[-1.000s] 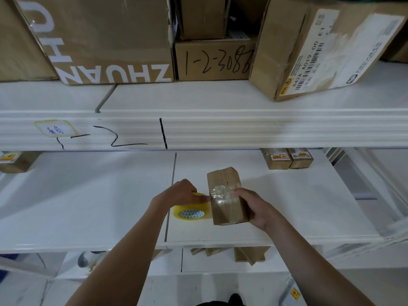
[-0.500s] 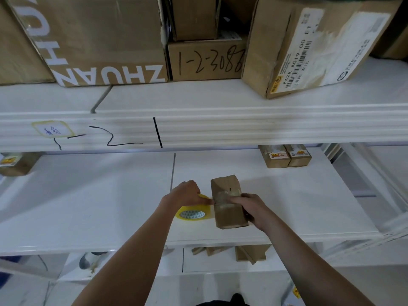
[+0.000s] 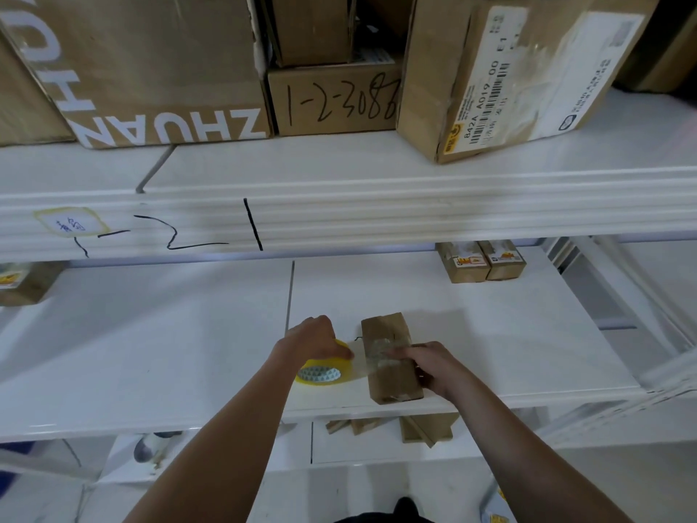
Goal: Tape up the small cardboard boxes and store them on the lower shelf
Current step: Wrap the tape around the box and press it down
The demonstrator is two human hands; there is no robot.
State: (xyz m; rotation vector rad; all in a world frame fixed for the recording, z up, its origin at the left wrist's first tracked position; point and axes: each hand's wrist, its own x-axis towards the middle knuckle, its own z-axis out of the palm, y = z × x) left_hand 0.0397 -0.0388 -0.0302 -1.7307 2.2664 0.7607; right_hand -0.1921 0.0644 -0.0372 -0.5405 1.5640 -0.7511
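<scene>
A small brown cardboard box (image 3: 384, 330) lies lengthwise on the white middle shelf (image 3: 151, 352), with clear tape across its middle. My right hand (image 3: 426, 366) rests on the box's top and right side, fingers laid over the tape band. My left hand (image 3: 315, 339) grips a yellow roll of tape (image 3: 324, 373) just left of the box. A short strip of clear tape runs from the roll to the box. On the shelf below, several flat cardboard pieces (image 3: 411, 426) show under the front edge.
Two small labelled boxes (image 3: 481, 260) stand at the back right of the middle shelf, another small box (image 3: 26, 283) at the far left. Large cartons (image 3: 151, 66) crowd the upper shelf. A white metal frame (image 3: 641, 334) borders the right.
The box has come down from tilted in the air to lying on the shelf. My left hand has drawn the tape roll a little left, stretching tape from the box.
</scene>
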